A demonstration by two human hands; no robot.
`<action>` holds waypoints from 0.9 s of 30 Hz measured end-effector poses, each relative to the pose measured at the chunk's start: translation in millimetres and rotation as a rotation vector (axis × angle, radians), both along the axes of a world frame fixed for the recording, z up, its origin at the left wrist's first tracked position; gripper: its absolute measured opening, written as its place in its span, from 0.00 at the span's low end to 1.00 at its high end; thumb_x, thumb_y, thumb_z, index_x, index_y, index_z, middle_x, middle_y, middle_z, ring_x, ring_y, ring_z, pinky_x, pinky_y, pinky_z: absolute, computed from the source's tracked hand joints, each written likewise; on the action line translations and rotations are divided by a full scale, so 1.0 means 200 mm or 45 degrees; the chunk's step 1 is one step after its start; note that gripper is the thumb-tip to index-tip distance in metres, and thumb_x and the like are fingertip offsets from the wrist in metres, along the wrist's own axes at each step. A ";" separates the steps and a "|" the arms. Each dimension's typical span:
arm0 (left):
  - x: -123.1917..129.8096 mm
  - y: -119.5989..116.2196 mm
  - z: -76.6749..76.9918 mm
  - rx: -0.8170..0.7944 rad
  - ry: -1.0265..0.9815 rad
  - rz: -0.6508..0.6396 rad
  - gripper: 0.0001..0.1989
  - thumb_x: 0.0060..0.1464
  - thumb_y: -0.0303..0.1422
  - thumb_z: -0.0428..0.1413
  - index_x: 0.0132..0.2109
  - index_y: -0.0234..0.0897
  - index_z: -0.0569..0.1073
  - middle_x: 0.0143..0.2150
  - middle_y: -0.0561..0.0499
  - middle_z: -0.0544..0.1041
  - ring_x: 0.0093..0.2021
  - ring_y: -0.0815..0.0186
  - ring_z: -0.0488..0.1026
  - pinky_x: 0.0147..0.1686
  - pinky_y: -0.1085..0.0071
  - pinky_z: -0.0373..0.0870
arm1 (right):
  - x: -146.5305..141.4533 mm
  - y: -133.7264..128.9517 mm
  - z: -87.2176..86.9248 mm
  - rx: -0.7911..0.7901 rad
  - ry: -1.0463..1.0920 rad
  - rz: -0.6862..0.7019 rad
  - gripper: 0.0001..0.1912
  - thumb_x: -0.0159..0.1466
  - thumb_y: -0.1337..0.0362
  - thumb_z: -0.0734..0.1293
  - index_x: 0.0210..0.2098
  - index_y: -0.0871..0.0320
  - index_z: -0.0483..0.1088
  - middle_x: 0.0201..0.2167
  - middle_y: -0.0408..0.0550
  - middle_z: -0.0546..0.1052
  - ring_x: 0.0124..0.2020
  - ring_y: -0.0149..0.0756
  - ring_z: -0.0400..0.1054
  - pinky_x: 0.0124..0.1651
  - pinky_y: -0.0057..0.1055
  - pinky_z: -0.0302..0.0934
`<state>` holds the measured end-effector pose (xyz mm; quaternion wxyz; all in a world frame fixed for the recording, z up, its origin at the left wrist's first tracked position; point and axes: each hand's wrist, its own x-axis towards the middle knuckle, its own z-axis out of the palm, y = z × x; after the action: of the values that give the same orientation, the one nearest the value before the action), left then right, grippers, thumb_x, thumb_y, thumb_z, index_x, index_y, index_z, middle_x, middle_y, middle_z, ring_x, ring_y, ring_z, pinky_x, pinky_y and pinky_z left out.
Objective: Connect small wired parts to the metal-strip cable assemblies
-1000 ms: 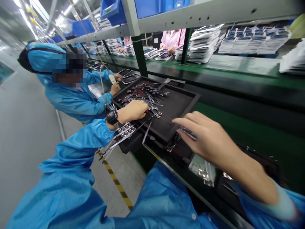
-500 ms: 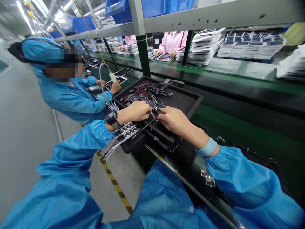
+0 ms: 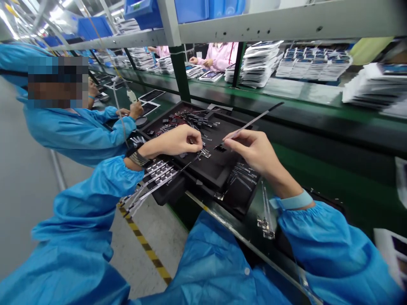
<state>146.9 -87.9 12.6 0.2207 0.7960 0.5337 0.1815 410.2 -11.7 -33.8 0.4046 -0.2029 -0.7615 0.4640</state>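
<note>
My right hand (image 3: 254,150) pinches one long thin flex-cable strip (image 3: 254,120) that slants up and to the right over the black tray (image 3: 244,127). My left hand (image 3: 178,140) is curled at the tray's near left, its fingertips closed on small cable parts lying there; a watch sits on that wrist. A heap of similar dark strips (image 3: 190,120) fills the tray's far left part. More strips (image 3: 149,180) stick out over the tray's left front edge, and another batch (image 3: 241,176) lies in a lower tray by my right wrist.
A co-worker in a blue gown (image 3: 79,131) sits to my left with a corded tool (image 3: 132,96). A green conveyor belt (image 3: 318,165) runs behind the tray. Stacks of flat parts (image 3: 263,61) line the back shelf, where a person in pink (image 3: 219,55) works. Blue bins (image 3: 190,8) sit overhead.
My right hand swung from the right to the tray's middle, took one strip beside my left hand, and has now lifted it so it points up and right. The view shifted slightly left.
</note>
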 end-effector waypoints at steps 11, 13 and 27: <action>0.40 0.16 0.12 -0.533 -0.055 -0.322 0.16 0.61 0.40 0.62 0.53 0.39 0.79 0.42 0.47 0.86 0.43 0.59 0.83 0.41 0.69 0.74 | 0.32 -0.02 0.06 -0.216 0.164 -0.039 0.22 0.62 0.44 0.81 0.36 0.57 0.80 0.32 0.48 0.80 0.35 0.41 0.75 0.36 0.32 0.68; 0.47 0.19 0.15 -0.625 -0.091 -0.483 0.21 0.64 0.42 0.61 0.60 0.40 0.77 0.45 0.46 0.87 0.46 0.59 0.83 0.44 0.69 0.74 | 0.42 -0.04 0.10 -0.194 0.177 -0.026 0.21 0.63 0.45 0.81 0.37 0.57 0.80 0.34 0.48 0.81 0.37 0.41 0.75 0.41 0.33 0.69; 1.34 0.26 0.11 -0.415 -0.352 -0.901 0.20 0.62 0.43 0.64 0.56 0.38 0.81 0.52 0.46 0.82 0.48 0.60 0.77 0.49 0.67 0.72 | 1.15 -0.15 0.09 -0.018 0.174 0.042 0.28 0.61 0.34 0.78 0.27 0.52 0.76 0.73 0.50 0.65 0.76 0.58 0.52 0.70 0.59 0.55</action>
<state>414.0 -35.2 33.6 0.4621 0.8532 0.2142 0.1127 640.5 -42.6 -16.7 0.4466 -0.1611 -0.7319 0.4889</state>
